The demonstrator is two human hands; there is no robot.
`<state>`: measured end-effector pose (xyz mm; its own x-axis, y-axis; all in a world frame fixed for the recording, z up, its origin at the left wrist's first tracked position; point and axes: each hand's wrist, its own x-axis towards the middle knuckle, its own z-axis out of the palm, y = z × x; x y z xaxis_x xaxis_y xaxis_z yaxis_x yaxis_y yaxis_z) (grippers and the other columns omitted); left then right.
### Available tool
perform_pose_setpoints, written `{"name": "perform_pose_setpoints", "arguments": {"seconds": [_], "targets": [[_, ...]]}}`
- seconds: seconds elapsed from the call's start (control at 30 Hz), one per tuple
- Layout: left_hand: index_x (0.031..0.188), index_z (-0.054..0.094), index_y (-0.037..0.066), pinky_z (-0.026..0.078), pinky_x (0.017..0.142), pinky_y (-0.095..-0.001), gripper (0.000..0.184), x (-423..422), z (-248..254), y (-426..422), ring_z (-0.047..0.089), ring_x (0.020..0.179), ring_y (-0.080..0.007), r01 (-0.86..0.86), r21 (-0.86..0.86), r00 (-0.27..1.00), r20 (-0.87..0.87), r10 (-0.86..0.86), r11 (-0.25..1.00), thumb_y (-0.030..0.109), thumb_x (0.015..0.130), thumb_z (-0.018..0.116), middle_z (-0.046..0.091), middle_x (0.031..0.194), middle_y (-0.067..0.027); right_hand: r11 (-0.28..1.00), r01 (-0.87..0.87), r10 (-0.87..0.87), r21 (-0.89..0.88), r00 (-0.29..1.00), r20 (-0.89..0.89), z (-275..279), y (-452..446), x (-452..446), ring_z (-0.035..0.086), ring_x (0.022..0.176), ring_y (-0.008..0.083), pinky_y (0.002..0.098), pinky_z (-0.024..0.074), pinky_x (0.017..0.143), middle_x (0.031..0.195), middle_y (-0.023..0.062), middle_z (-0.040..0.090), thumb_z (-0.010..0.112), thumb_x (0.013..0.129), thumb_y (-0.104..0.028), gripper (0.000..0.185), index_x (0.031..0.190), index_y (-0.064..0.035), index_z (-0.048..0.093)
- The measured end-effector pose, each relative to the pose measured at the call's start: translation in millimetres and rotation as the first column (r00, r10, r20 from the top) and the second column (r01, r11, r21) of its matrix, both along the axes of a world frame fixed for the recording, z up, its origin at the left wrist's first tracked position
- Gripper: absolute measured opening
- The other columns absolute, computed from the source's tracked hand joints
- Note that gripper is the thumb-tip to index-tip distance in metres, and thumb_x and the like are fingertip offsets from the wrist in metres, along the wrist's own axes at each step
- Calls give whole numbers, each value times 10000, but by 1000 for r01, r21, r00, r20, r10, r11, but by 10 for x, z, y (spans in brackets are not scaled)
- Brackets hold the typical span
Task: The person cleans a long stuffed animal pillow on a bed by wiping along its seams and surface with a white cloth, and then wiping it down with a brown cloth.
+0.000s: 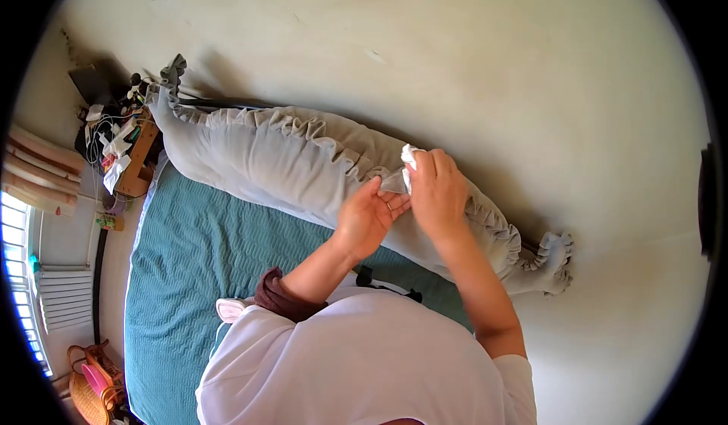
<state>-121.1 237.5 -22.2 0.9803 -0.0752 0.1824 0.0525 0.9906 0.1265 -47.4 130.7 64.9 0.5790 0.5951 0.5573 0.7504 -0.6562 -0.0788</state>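
Observation:
My left hand [369, 216] is palm up in front of me, a ring on one finger, its fingers half curled. Its thumb and fingertips pinch the edge of a small, thin see-through piece [393, 182]; what kind of thing it is I cannot make out. My right hand [437, 190], back turned to me, is closed on a crumpled white tissue [409, 156]. The tissue meets the right side of the see-through piece. Both hands are above a grey ruffled headboard cover [262, 148], and the right fingertips are partly hidden.
A bed with a teal quilted cover [189, 235] lies below the headboard. A wall [493, 61] stands behind it. Dark brown cloth [280, 296] is by my left elbow. At left are a cluttered wooden stand [140, 156], a radiator [68, 296] and a wicker basket [87, 398].

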Motion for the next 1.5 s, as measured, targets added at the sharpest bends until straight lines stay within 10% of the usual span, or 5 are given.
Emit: {"name": "perform_pose_setpoints", "arguments": {"seconds": [0.17, 0.27, 0.5, 1.03, 1.5], "targets": [[1080, 568, 57, 379, 1029, -410, 382, -48, 494, 2, 588, 1101, -262, -38, 134, 842, -529, 104, 990, 335, 1028, 312, 664, 1058, -115, 982, -135, 142, 133, 989, -43, -82, 343, -185, 592, 730, 256, 396, 481, 589, 788, 68, 548, 605, 823, -122, 99, 909, -83, 574], [1028, 586, 63, 393, 1008, -391, 389, 14, 5, 55, 582, 1112, -234, 6, 55, 995, -102, 0, 998, 341, 1028, 314, 660, 1060, -108, 996, -65, 68, 62, 997, -35, -18, 120, -47, 595, 728, 254, 385, 485, 592, 786, 59, 551, 603, 831, -131, 90, 907, -89, 578], [887, 572, 103, 390, 990, -421, 342, -66, 621, 23, 590, 1007, -260, -60, 127, 839, -530, 119, 990, 344, 1015, 365, 652, 933, -66, 978, -90, 111, 189, 988, -105, -127, 246, -218, 595, 699, 268, 396, 481, 558, 798, 63, 561, 612, 813, -132, 103, 909, -103, 588], [835, 524, 133, 440, 884, -347, 277, -8, 132, -18, 594, 956, -177, 35, -5, 997, -70, -36, 999, 288, 1003, 367, 651, 943, -34, 997, -13, 12, 82, 1000, 17, -64, 207, 13, 577, 670, 280, 415, 453, 515, 752, 82, 528, 610, 826, -132, 94, 839, -77, 535], [777, 544, 150, 445, 826, -319, 298, -43, 100, 5, 599, 857, -161, -17, 48, 951, -308, 30, 999, 290, 1002, 409, 625, 806, 15, 995, -22, 27, 95, 998, -59, -158, 75, -219, 599, 700, 282, 395, 478, 534, 784, 76, 550, 625, 809, -138, 144, 935, -81, 587]]}}
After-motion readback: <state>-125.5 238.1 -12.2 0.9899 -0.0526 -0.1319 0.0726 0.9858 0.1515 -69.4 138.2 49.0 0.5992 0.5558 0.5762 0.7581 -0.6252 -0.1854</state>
